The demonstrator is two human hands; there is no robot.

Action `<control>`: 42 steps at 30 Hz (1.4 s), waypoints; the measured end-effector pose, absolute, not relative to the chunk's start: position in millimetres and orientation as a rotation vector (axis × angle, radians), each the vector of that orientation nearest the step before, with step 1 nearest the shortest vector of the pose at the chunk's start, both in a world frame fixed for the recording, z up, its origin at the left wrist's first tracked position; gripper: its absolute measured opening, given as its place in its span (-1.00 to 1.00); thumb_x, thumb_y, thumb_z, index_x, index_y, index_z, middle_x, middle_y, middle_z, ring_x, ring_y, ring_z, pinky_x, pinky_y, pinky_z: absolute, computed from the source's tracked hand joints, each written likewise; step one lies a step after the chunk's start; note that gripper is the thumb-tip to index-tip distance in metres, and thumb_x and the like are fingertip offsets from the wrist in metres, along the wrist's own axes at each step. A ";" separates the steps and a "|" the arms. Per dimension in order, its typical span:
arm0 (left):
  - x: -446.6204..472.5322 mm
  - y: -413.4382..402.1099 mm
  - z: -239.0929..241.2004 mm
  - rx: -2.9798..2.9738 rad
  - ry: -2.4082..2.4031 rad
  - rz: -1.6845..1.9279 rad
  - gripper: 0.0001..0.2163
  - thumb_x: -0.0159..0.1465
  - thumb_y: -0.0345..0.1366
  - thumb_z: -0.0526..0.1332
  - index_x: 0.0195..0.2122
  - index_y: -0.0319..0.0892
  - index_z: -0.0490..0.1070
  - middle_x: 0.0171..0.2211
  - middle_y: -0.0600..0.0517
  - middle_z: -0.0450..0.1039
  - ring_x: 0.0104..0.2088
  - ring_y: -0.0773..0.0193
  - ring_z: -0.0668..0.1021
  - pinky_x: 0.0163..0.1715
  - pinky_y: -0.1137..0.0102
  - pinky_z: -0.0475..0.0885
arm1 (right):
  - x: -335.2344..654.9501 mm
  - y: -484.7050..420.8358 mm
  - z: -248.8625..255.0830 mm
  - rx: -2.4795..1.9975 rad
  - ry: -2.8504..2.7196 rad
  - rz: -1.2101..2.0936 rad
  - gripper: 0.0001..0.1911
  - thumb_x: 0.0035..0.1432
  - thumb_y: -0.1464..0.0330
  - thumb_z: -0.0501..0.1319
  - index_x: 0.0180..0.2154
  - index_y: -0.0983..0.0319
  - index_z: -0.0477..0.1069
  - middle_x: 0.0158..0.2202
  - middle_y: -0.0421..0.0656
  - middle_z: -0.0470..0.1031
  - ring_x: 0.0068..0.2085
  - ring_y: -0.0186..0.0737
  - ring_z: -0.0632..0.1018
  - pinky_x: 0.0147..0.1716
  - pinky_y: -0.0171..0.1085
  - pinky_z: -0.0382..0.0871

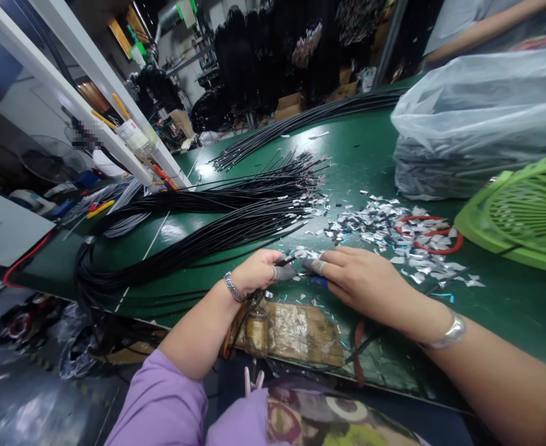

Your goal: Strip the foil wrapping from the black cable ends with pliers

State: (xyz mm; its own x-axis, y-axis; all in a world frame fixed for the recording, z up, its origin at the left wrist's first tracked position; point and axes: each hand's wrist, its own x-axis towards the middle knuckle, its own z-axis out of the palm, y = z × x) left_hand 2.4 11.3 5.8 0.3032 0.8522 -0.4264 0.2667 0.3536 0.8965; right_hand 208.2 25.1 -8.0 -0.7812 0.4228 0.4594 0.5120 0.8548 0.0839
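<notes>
My left hand (258, 271), with grey finger covers, is closed in a pinch on the end of a black cable (286, 261). Just to its right, my right hand (368, 285) has its fingers curled round a small blue object (320, 282), mostly hidden under them; its kind does not show. Both hands are low over the green table (370, 155), their fingertips a short gap apart. Beyond them lie long bundles of black cables (217, 232) with stripped, frayed ends. Scraps of silver foil and cut sheath (370, 220) are heaped past my right hand.
A green plastic fan (523, 210) and a clear bag (477, 124) of dark pieces stand at the right. Red rings (444, 241) lie in the scraps. A worn wooden block (295, 331) sits at the near edge. White posts (100, 93) rise at the left.
</notes>
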 end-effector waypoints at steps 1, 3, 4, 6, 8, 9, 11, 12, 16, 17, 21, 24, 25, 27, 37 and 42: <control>2.6 11.2 6.1 1.188 1.245 0.544 -0.58 -0.17 -0.04 0.40 -0.56 -0.21 0.23 -0.79 0.26 0.07 -0.79 0.58 0.06 -0.78 0.53 -0.13 | 208.2 25.1 -7.8 -0.688 -2.594 -0.282 -0.81 0.14 0.51 0.08 -0.38 0.23 0.44 -0.51 -0.14 0.44 -0.48 -0.22 0.38 -0.43 -0.27 0.18; 2.8 11.2 6.6 1.186 1.246 0.543 -0.57 -0.18 -0.03 0.40 -0.57 -0.21 0.23 -0.79 0.26 0.06 -0.78 0.58 0.06 -0.78 0.53 -0.13 | 208.4 25.0 -7.3 -0.687 -2.589 -0.277 -0.81 0.13 0.52 0.07 -0.39 0.23 0.44 -0.52 -0.15 0.44 -0.48 -0.23 0.38 -0.43 -0.28 0.18; 2.8 11.2 6.8 1.187 1.246 0.542 -0.57 -0.18 -0.03 0.40 -0.57 -0.21 0.23 -0.79 0.26 0.06 -0.79 0.58 0.06 -0.78 0.53 -0.13 | 208.5 25.0 -7.2 -0.690 -2.590 -0.275 -0.80 0.13 0.52 0.07 -0.39 0.23 0.44 -0.52 -0.15 0.44 -0.48 -0.23 0.38 -0.43 -0.28 0.18; 2.7 11.2 6.7 1.187 1.246 0.542 -0.58 -0.18 -0.04 0.40 -0.57 -0.21 0.23 -0.79 0.26 0.06 -0.79 0.58 0.06 -0.78 0.54 -0.13 | 208.7 25.2 -7.3 -0.692 -2.587 -0.274 -0.80 0.13 0.52 0.06 -0.40 0.22 0.43 -0.52 -0.15 0.44 -0.48 -0.24 0.38 -0.44 -0.28 0.18; 2.3 11.1 6.4 1.187 1.245 0.544 -0.61 -0.15 -0.07 0.39 -0.56 -0.21 0.23 -0.79 0.26 0.07 -0.79 0.58 0.06 -0.77 0.54 -0.13 | 209.0 25.4 -7.6 -0.689 -2.579 -0.277 -0.80 0.13 0.51 0.07 -0.42 0.22 0.43 -0.52 -0.15 0.44 -0.48 -0.24 0.38 -0.44 -0.29 0.18; 2.1 11.0 6.3 1.188 1.246 0.545 -0.62 -0.14 -0.09 0.39 -0.56 -0.21 0.23 -0.79 0.26 0.07 -0.79 0.58 0.06 -0.77 0.54 -0.13 | 209.1 25.4 -7.8 -0.687 -2.576 -0.277 -0.81 0.13 0.51 0.07 -0.43 0.23 0.42 -0.51 -0.15 0.44 -0.48 -0.24 0.38 -0.44 -0.29 0.18; 1.7 11.0 6.2 1.190 1.247 0.548 -0.65 -0.12 -0.13 0.38 -0.56 -0.22 0.24 -0.78 0.26 0.08 -0.78 0.58 0.06 -0.77 0.54 -0.13 | 209.2 25.4 -8.1 -0.688 -2.573 -0.278 -0.81 0.13 0.51 0.07 -0.43 0.23 0.42 -0.51 -0.15 0.45 -0.47 -0.24 0.39 -0.43 -0.29 0.19; 1.6 10.9 6.1 1.190 1.248 0.550 -0.66 -0.11 -0.15 0.38 -0.56 -0.22 0.24 -0.78 0.26 0.08 -0.78 0.58 0.06 -0.77 0.54 -0.13 | 209.2 25.3 -8.2 -0.692 -2.576 -0.277 -0.81 0.13 0.51 0.07 -0.43 0.23 0.42 -0.51 -0.15 0.45 -0.47 -0.24 0.39 -0.42 -0.29 0.19; 1.8 10.9 6.0 1.188 1.243 0.554 -0.67 -0.11 -0.15 0.38 -0.55 -0.22 0.24 -0.78 0.26 0.09 -0.78 0.58 0.06 -0.77 0.53 -0.14 | 208.6 25.0 -8.8 -0.692 -2.574 -0.284 -0.83 0.12 0.52 0.09 -0.39 0.23 0.43 -0.50 -0.15 0.46 -0.46 -0.23 0.40 -0.42 -0.29 0.19; 1.9 10.9 6.1 1.189 1.241 0.555 -0.66 -0.12 -0.14 0.39 -0.55 -0.22 0.24 -0.78 0.26 0.09 -0.78 0.58 0.06 -0.77 0.53 -0.14 | 208.3 25.1 -9.1 -0.689 -2.571 -0.289 -0.84 0.11 0.52 0.10 -0.39 0.23 0.43 -0.51 -0.15 0.46 -0.46 -0.23 0.40 -0.42 -0.28 0.19; 2.2 11.0 6.3 1.183 1.240 0.557 -0.62 -0.16 -0.11 0.40 -0.56 -0.22 0.24 -0.79 0.26 0.08 -0.79 0.59 0.06 -0.77 0.53 -0.13 | 207.5 25.0 -10.3 -0.692 -2.563 -0.296 -0.86 0.09 0.52 0.12 -0.41 0.23 0.42 -0.51 -0.16 0.45 -0.47 -0.22 0.40 -0.42 -0.28 0.18; 2.1 11.1 6.4 1.182 1.238 0.560 -0.62 -0.17 -0.10 0.40 -0.57 -0.22 0.24 -0.79 0.26 0.08 -0.79 0.58 0.06 -0.77 0.53 -0.13 | 207.2 24.8 -11.9 -0.703 -2.561 -0.288 -0.85 0.09 0.52 0.11 -0.41 0.22 0.41 -0.51 -0.16 0.45 -0.46 -0.22 0.40 -0.42 -0.28 0.19; 2.1 11.1 6.5 1.184 1.234 0.562 -0.61 -0.17 -0.09 0.40 -0.57 -0.22 0.24 -0.79 0.26 0.08 -0.79 0.58 0.06 -0.77 0.53 -0.13 | 207.1 24.8 -12.6 -0.707 -2.561 -0.282 -0.85 0.09 0.52 0.11 -0.41 0.22 0.41 -0.51 -0.16 0.45 -0.46 -0.22 0.40 -0.41 -0.28 0.19; 2.4 10.8 7.1 1.184 1.226 0.564 -0.61 -0.17 -0.09 0.40 -0.57 -0.22 0.24 -0.80 0.26 0.08 -0.79 0.58 0.06 -0.77 0.53 -0.14 | 206.7 25.0 -14.2 -0.708 -2.559 -0.264 -0.85 0.09 0.52 0.11 -0.41 0.22 0.41 -0.51 -0.16 0.45 -0.45 -0.22 0.40 -0.40 -0.28 0.20; 5.3 10.0 9.4 1.157 1.240 0.576 -0.58 -0.19 -0.08 0.43 -0.57 -0.22 0.24 -0.80 0.26 0.09 -0.79 0.59 0.07 -0.78 0.54 -0.14 | 205.5 26.7 -18.3 -0.731 -2.579 -0.152 -0.85 0.09 0.51 0.10 -0.37 0.22 0.42 -0.51 -0.16 0.44 -0.45 -0.22 0.41 -0.44 -0.30 0.21; 4.1 10.4 8.2 1.149 1.268 0.565 -0.69 -0.08 -0.21 0.38 -0.57 -0.22 0.24 -0.81 0.26 0.08 -0.80 0.59 0.06 -0.79 0.55 -0.14 | 205.3 27.4 -19.9 -0.771 -2.605 -0.026 -0.83 0.09 0.51 0.10 -0.34 0.22 0.44 -0.50 -0.16 0.46 -0.45 -0.24 0.43 -0.45 -0.32 0.23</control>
